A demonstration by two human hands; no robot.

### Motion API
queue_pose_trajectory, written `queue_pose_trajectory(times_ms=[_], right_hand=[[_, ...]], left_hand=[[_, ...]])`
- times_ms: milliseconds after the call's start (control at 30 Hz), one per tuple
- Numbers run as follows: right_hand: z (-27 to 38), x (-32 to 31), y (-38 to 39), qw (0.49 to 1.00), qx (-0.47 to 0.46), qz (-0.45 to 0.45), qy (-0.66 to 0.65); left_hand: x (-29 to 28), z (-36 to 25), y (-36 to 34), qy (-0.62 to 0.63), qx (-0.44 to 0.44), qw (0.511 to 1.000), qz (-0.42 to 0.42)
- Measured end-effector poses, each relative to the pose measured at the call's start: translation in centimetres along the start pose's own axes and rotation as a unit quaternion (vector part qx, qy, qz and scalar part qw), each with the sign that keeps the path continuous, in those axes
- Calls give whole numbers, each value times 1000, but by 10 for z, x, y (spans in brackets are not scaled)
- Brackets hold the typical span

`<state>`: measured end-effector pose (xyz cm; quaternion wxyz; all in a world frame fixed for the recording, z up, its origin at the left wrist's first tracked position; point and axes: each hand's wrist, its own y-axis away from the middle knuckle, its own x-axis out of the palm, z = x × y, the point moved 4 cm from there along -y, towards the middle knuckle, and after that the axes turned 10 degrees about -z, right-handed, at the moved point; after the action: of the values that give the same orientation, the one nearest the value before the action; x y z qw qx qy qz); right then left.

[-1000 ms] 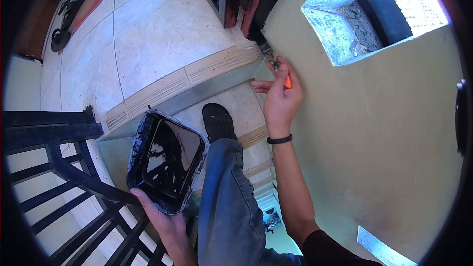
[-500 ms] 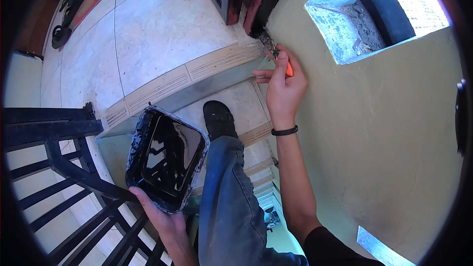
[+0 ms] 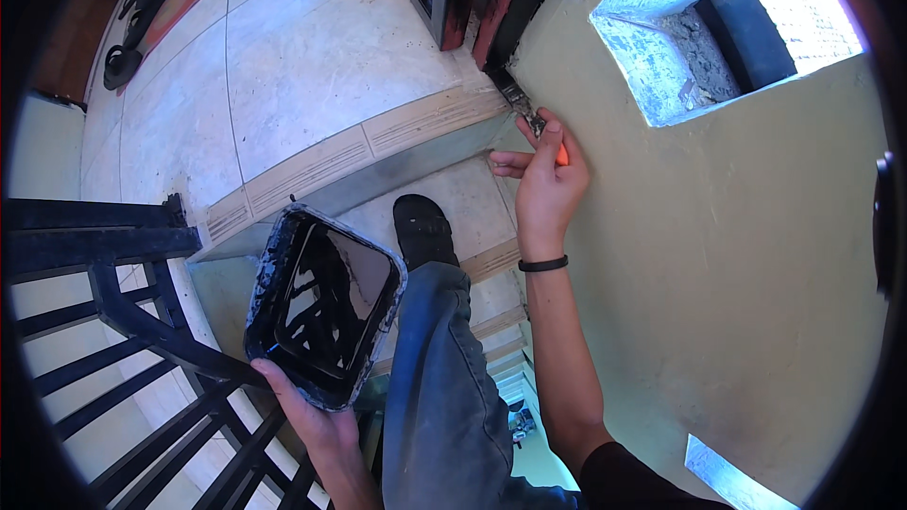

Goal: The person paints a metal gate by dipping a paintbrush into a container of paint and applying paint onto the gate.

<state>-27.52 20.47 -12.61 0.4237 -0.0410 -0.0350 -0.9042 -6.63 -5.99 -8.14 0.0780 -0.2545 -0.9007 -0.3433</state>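
Observation:
My left hand (image 3: 312, 416) grips a rectangular container (image 3: 326, 307) by its lower left edge; glossy black paint lies inside and smears coat its rim. My right hand (image 3: 543, 165), wearing a dark band on the wrist, holds a paintbrush (image 3: 521, 99) with an orange handle, some fingers pinched on it and others extended. The brush's dark bristles are at the foot of a black metal post (image 3: 510, 14) with a reddish patch, where the tiled landing meets the wall.
Black railings (image 3: 123, 241) run along the left. My shoe (image 3: 425, 227) is on a tiled step below the landing (image 3: 302, 47). An olive wall (image 3: 718, 255) with a square opening (image 3: 727, 28) rises at right. Dark sandals (image 3: 142, 28) lie on a mat at top left.
My right hand with the brush rose slightly about half a second ago and has since moved back down a little. The container stays in my left hand, almost unmoved.

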Motion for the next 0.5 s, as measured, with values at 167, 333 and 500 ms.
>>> queue_pose_trajectory(times_ms=[167, 333, 500], right_hand=[[10, 6, 1, 999, 15, 18, -33], [5, 5, 3, 1000, 6, -8, -21], [14, 1, 10, 1000, 10, 2, -19]], left_hand=[[-1, 0, -1, 5, 0, 1000, 6], [-4, -2, -3, -1, 7, 1000, 13], [-6, -4, -3, -3, 7, 1000, 11]])
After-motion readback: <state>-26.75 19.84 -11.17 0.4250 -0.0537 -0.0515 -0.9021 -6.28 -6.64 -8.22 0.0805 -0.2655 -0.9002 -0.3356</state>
